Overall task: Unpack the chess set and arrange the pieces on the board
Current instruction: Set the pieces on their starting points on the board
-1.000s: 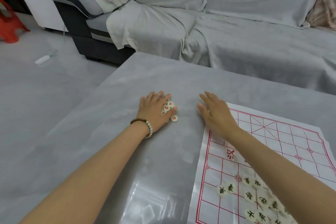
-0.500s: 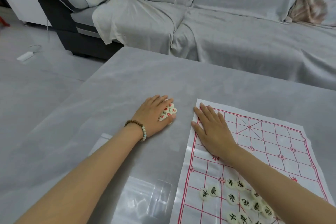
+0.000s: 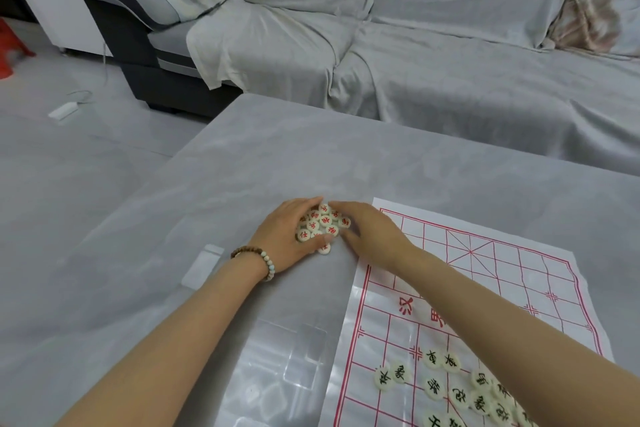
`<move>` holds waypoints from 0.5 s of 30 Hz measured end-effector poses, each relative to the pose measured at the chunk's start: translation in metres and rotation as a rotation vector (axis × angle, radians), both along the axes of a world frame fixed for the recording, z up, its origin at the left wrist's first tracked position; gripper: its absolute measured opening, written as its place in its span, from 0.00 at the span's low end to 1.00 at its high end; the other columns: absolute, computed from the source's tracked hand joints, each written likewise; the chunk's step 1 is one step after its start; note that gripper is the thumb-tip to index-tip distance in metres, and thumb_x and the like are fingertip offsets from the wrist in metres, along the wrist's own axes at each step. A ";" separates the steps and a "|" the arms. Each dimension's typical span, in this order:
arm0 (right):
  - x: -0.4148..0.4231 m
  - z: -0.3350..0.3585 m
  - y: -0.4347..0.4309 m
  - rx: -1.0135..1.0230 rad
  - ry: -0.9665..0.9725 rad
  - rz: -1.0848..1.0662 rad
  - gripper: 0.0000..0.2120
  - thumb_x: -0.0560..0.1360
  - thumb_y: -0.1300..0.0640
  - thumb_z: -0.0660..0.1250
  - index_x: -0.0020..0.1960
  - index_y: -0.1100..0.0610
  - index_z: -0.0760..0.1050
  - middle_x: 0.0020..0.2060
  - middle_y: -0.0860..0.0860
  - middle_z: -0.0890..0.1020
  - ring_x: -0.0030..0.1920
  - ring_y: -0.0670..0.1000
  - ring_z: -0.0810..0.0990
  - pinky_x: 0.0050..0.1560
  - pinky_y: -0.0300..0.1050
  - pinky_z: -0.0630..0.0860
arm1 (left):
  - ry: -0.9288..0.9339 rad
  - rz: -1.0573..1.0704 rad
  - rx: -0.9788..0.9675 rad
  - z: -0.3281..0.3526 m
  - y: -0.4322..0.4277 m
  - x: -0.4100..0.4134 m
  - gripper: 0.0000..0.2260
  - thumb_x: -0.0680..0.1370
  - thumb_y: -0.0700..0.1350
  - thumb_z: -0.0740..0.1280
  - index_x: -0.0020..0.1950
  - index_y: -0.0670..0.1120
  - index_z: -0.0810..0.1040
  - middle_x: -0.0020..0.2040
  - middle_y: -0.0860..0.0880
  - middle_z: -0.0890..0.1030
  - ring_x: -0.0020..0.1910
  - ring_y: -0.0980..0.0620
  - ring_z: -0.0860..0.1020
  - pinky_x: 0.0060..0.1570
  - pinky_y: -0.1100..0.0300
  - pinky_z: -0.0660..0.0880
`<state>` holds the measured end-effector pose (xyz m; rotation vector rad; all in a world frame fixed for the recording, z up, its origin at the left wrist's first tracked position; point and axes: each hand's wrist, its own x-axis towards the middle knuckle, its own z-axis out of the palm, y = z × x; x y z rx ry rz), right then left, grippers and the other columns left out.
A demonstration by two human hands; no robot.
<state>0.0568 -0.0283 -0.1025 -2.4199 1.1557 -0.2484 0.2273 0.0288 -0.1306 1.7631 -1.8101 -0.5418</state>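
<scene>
Both hands cupping the red pieces on the worktop, just off the board

The left hand (image 3: 287, 241) is curling its fingers round the red pieces (image 3: 323, 225), which are lying heaped on the worktop (image 3: 242, 166) between the two hands; the right hand (image 3: 372, 236) is cupping the same heap from the other side, its wrist lying over the edge of the board (image 3: 491, 274). The black pieces (image 3: 450, 386) are sitting loose on the board beneath the right forearm. Scooping the heap across is looking risky: one disc is poking out below the left thumb, so strays may be escaping, and a dragging forearm could be scattering the black pieces or rucking the thin board
</scene>
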 end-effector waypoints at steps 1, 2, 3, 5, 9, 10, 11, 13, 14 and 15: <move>0.001 0.000 -0.003 0.004 -0.003 -0.008 0.21 0.78 0.58 0.60 0.70 0.50 0.66 0.67 0.49 0.72 0.67 0.49 0.67 0.66 0.43 0.64 | 0.031 0.011 0.001 0.000 0.000 0.001 0.29 0.72 0.57 0.68 0.70 0.52 0.64 0.66 0.54 0.70 0.65 0.56 0.67 0.65 0.62 0.64; 0.002 0.001 -0.005 0.000 -0.015 -0.015 0.19 0.78 0.58 0.61 0.68 0.50 0.69 0.65 0.49 0.74 0.66 0.49 0.69 0.65 0.44 0.66 | 0.060 0.025 0.004 0.000 0.000 0.002 0.28 0.73 0.55 0.68 0.70 0.52 0.65 0.66 0.53 0.70 0.65 0.56 0.67 0.64 0.62 0.64; 0.003 0.002 -0.007 -0.007 -0.036 -0.021 0.18 0.77 0.58 0.62 0.66 0.50 0.71 0.63 0.49 0.76 0.64 0.49 0.71 0.63 0.44 0.68 | 0.081 0.038 0.008 0.000 0.000 0.003 0.26 0.73 0.54 0.68 0.70 0.53 0.66 0.65 0.53 0.71 0.64 0.56 0.67 0.64 0.62 0.64; 0.004 0.003 -0.010 -0.020 -0.089 -0.039 0.15 0.76 0.57 0.65 0.62 0.52 0.76 0.59 0.48 0.79 0.60 0.49 0.74 0.60 0.43 0.69 | 0.099 0.061 0.006 -0.001 -0.002 0.003 0.24 0.74 0.53 0.67 0.69 0.53 0.67 0.64 0.53 0.71 0.63 0.56 0.68 0.63 0.63 0.64; 0.006 0.001 -0.015 -0.007 -0.156 -0.066 0.11 0.74 0.57 0.68 0.55 0.53 0.79 0.52 0.49 0.82 0.52 0.48 0.77 0.55 0.43 0.74 | 0.146 0.109 0.014 0.000 -0.006 0.000 0.20 0.73 0.54 0.68 0.64 0.55 0.71 0.60 0.54 0.73 0.57 0.59 0.70 0.60 0.64 0.66; 0.006 0.001 -0.015 -0.002 -0.166 -0.064 0.10 0.73 0.57 0.68 0.55 0.54 0.79 0.51 0.49 0.82 0.50 0.48 0.78 0.54 0.43 0.74 | 0.152 0.113 0.023 0.002 -0.008 0.000 0.20 0.73 0.54 0.69 0.63 0.56 0.72 0.59 0.54 0.74 0.56 0.59 0.70 0.59 0.64 0.67; 0.006 0.001 -0.016 -0.004 -0.172 -0.059 0.10 0.73 0.57 0.68 0.55 0.54 0.79 0.51 0.49 0.82 0.49 0.47 0.77 0.54 0.44 0.74 | 0.152 0.117 0.035 0.003 -0.010 0.001 0.19 0.72 0.54 0.69 0.62 0.56 0.73 0.58 0.54 0.74 0.56 0.59 0.71 0.58 0.64 0.67; 0.003 0.003 -0.017 -0.017 -0.187 -0.056 0.11 0.73 0.57 0.68 0.55 0.54 0.79 0.50 0.49 0.82 0.47 0.47 0.77 0.52 0.42 0.74 | 0.127 0.118 0.056 0.008 -0.014 0.001 0.18 0.73 0.54 0.68 0.62 0.56 0.73 0.58 0.53 0.75 0.56 0.58 0.71 0.59 0.63 0.68; -0.001 0.004 -0.017 -0.027 -0.207 -0.064 0.10 0.74 0.57 0.68 0.55 0.53 0.79 0.50 0.48 0.81 0.46 0.46 0.76 0.50 0.40 0.73 | 0.110 0.120 0.069 0.010 -0.017 0.001 0.17 0.74 0.53 0.67 0.62 0.55 0.74 0.57 0.53 0.75 0.56 0.57 0.72 0.58 0.63 0.68; -0.007 0.006 -0.017 -0.036 -0.238 -0.081 0.10 0.74 0.57 0.68 0.55 0.53 0.79 0.49 0.47 0.81 0.45 0.44 0.75 0.49 0.38 0.73 | 0.108 0.121 0.087 0.013 -0.019 0.001 0.16 0.74 0.52 0.67 0.62 0.54 0.74 0.57 0.53 0.75 0.55 0.57 0.72 0.57 0.63 0.69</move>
